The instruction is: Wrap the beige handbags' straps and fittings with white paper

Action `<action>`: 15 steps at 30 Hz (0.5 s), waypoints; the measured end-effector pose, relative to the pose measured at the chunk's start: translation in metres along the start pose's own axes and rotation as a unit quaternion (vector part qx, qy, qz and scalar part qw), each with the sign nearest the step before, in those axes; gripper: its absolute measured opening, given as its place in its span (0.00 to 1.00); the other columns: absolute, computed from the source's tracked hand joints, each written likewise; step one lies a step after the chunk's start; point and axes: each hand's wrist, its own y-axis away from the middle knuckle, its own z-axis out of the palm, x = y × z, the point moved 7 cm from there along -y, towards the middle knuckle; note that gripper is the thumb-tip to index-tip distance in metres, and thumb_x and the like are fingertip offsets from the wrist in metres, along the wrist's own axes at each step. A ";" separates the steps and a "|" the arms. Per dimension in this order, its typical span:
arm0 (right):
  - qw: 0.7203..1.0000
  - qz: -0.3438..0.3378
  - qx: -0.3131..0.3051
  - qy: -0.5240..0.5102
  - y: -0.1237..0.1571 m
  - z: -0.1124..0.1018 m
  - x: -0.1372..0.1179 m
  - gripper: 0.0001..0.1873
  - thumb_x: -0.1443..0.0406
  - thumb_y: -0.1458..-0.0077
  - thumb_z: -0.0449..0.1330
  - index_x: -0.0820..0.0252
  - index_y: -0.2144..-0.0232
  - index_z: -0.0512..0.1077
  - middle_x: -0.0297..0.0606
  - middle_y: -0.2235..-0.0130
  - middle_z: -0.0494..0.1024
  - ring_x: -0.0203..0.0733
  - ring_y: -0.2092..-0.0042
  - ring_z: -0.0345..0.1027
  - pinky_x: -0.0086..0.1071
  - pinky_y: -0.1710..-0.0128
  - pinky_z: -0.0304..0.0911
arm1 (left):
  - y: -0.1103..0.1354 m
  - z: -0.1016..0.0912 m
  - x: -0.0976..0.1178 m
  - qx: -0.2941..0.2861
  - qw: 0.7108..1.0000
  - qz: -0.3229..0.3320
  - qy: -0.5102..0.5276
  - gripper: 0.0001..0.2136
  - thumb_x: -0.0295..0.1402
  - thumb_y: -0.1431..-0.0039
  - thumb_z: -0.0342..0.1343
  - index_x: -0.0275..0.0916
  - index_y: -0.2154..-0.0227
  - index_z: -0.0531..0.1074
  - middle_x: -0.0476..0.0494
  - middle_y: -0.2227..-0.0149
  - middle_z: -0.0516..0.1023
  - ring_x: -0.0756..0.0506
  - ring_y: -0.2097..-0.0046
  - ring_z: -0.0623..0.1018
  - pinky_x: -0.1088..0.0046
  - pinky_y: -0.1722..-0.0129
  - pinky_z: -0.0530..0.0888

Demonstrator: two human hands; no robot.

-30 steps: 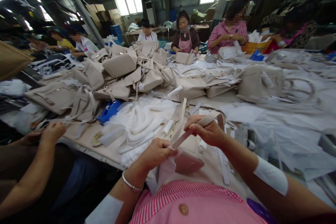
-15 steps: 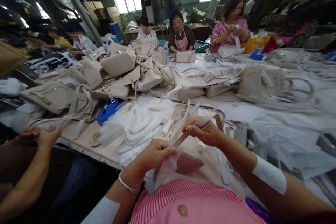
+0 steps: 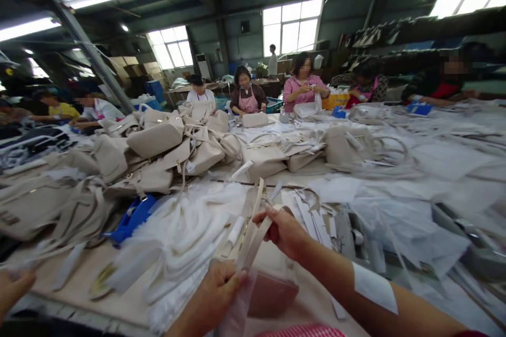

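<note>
My left hand [image 3: 219, 292] is closed on the lower end of a beige bag strap [image 3: 255, 245], where a thin translucent sleeve [image 3: 239, 305] hangs down over it. Higher up, my right hand [image 3: 286, 231] pinches the same strap between thumb and fingers. The strap runs slanted between both hands. Just beyond and below them a beige handbag [image 3: 272, 279] rests on the table, its darker base facing me. Another upright handle loop [image 3: 259, 195] rises behind my fingers. White wrapping strips [image 3: 193, 226] lie heaped left of the bag.
A big pile of beige handbags [image 3: 156, 137] covers the table's left and middle. Blue tape dispensers [image 3: 132, 218] and a tape roll [image 3: 101, 280] lie to the left. Translucent sheets [image 3: 411, 221] spread on the right. A co-worker's hand [image 3: 13, 289] is at far left; others sit across.
The view has tilted up and turned right, so the scene sits lower and further left. Both my hands keep hold of the strap, which now stands steeper.
</note>
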 end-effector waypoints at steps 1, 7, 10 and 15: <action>0.998 -0.034 -0.014 0.055 0.004 0.006 -0.007 0.29 0.45 0.41 0.51 0.63 0.67 0.79 0.38 0.72 0.73 0.35 0.73 0.63 0.29 0.72 0.60 | 0.000 -0.001 0.002 0.009 1.000 -0.004 -0.001 0.22 0.47 0.38 0.48 0.37 0.82 0.62 0.51 0.76 0.62 0.50 0.72 0.62 0.75 0.71 0.60; 0.940 -0.184 -0.149 0.246 0.045 0.055 -0.013 0.23 0.50 0.40 0.52 0.54 0.51 0.75 0.43 0.48 0.69 0.46 0.47 0.63 0.40 0.44 0.56 | 0.003 -0.009 0.025 0.074 0.997 0.033 0.004 0.20 0.47 0.39 0.49 0.36 0.76 0.72 0.46 0.72 0.72 0.47 0.67 0.68 0.74 0.66 0.65; 0.974 -0.111 -0.114 0.163 0.034 0.044 0.002 0.27 0.46 0.43 0.54 0.56 0.51 0.75 0.45 0.48 0.71 0.48 0.48 0.63 0.43 0.44 0.56 | 0.009 -0.011 0.020 0.098 0.994 0.037 -0.031 0.21 0.47 0.39 0.48 0.37 0.79 0.72 0.45 0.72 0.73 0.46 0.67 0.69 0.73 0.65 0.66; 1.000 0.017 0.008 -0.018 0.009 0.019 0.012 0.36 0.40 0.43 0.46 0.64 0.60 0.78 0.47 0.63 0.76 0.45 0.63 0.68 0.42 0.58 0.65 | 0.014 -0.015 0.011 0.138 0.988 0.027 -0.065 0.23 0.49 0.39 0.47 0.38 0.81 0.70 0.46 0.74 0.71 0.46 0.69 0.69 0.72 0.66 0.67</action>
